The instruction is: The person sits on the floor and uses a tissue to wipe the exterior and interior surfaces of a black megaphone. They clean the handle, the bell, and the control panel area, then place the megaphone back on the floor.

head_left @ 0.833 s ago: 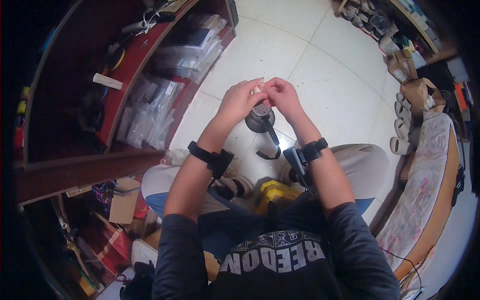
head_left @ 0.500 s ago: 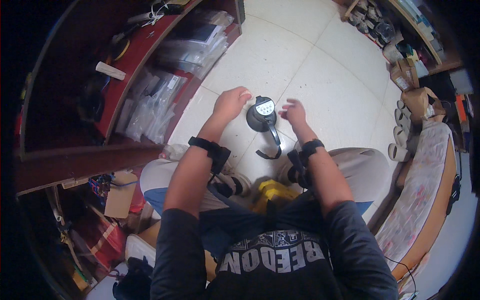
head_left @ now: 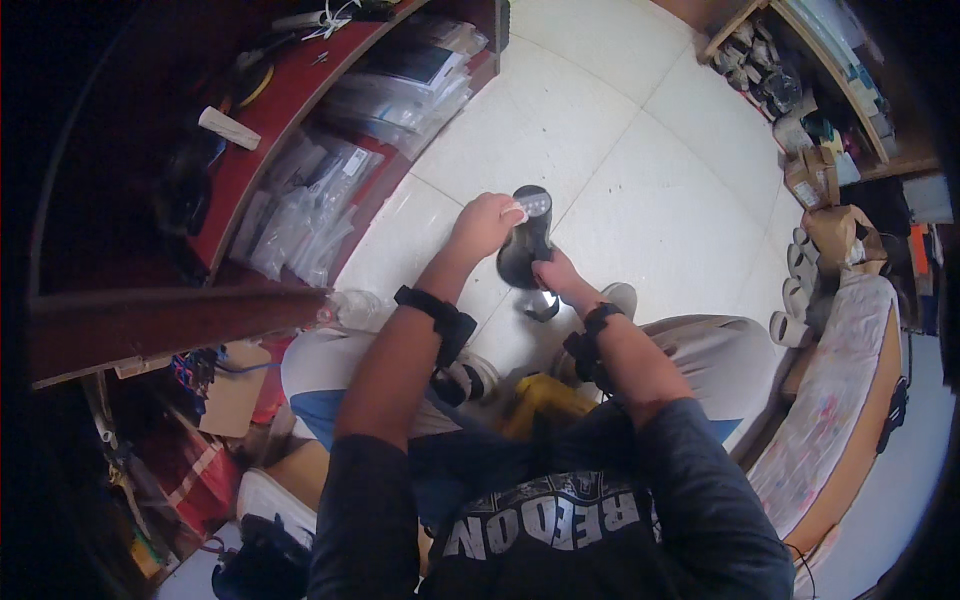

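Observation:
A dark handheld device (head_left: 523,250) with a small light panel on its upper end is held up over the white tiled floor, above my lap. My right hand (head_left: 556,275) grips its lower body from the right side. My left hand (head_left: 483,224) is closed at its upper end, pinching a small white piece (head_left: 514,211) against the top beside the panel. A curved grey part (head_left: 540,304) shows just below the device. Both wrists carry black straps.
A red-brown shelf unit (head_left: 250,160) with clear plastic bags stands at my left. A yellow object (head_left: 540,402) lies on my lap. A patterned padded seat (head_left: 850,400) curves at the right, with shoes and boxes (head_left: 830,180) along the far wall.
My hands were together at the device's top, then spread apart beside it. Now the right hand holds the body low and the left presses a white piece on the top.

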